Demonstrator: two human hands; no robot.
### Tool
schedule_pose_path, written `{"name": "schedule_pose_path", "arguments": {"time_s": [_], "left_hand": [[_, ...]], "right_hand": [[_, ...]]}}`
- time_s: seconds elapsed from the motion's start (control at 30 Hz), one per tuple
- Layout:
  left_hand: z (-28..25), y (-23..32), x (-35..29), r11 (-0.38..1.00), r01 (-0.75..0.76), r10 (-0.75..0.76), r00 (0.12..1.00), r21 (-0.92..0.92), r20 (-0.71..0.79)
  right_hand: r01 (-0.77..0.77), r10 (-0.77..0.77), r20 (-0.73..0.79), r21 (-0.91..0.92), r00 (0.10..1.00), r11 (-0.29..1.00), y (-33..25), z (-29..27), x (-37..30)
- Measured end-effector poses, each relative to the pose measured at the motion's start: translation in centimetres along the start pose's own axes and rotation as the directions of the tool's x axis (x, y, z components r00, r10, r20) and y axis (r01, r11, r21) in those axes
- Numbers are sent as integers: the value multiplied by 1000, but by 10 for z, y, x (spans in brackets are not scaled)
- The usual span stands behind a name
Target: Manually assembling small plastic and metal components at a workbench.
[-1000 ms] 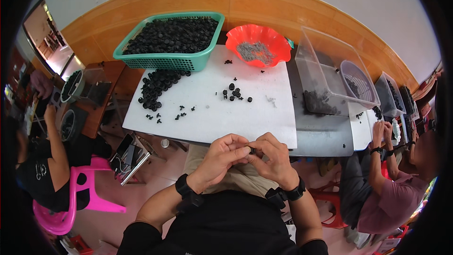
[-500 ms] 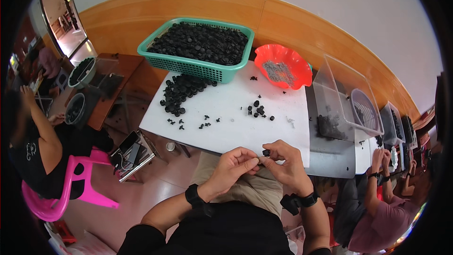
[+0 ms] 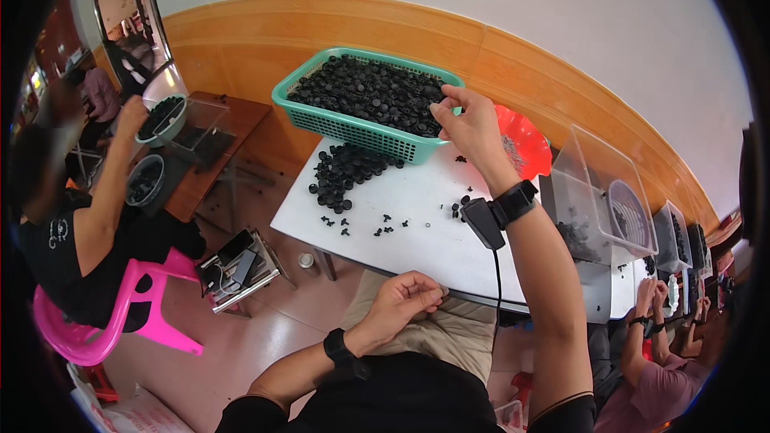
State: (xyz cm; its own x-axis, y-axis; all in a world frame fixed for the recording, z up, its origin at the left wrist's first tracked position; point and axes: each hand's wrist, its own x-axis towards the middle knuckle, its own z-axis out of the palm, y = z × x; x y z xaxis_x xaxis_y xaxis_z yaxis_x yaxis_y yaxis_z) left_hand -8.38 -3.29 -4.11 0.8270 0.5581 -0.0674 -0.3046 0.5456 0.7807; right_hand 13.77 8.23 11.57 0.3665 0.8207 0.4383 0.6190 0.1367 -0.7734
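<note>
Many black caps in green basket, right hand near them

By the right fingers, smooth plastic is seen in the perforated basket, matt plastic in its caps. Right of the fingers, the scalloped bowl is glossy plastic; below, the worktop is finished matt.
</note>
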Motion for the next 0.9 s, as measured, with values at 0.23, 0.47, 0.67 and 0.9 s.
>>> {"name": "schedule_pose_path", "arguments": {"time_s": [0.23,0.47,0.67,0.9], "left_hand": [[-13,10,-10,995,-46,49,998,93,-27],[-16,13,-2,970,-66,51,996,234,70],[0,27,9,925,-118,95,992,362,82],[2,37,34,829,-193,194,980,526,54]], "right_hand": [[-78,78,-32,14,996,997,20,-3,-41],[-190,196,-95,66,976,980,58,-60,-112],[-312,308,-120,-19,944,950,65,-95,-165],[-253,252,-25,-162,967,954,73,-102,-169]]}}
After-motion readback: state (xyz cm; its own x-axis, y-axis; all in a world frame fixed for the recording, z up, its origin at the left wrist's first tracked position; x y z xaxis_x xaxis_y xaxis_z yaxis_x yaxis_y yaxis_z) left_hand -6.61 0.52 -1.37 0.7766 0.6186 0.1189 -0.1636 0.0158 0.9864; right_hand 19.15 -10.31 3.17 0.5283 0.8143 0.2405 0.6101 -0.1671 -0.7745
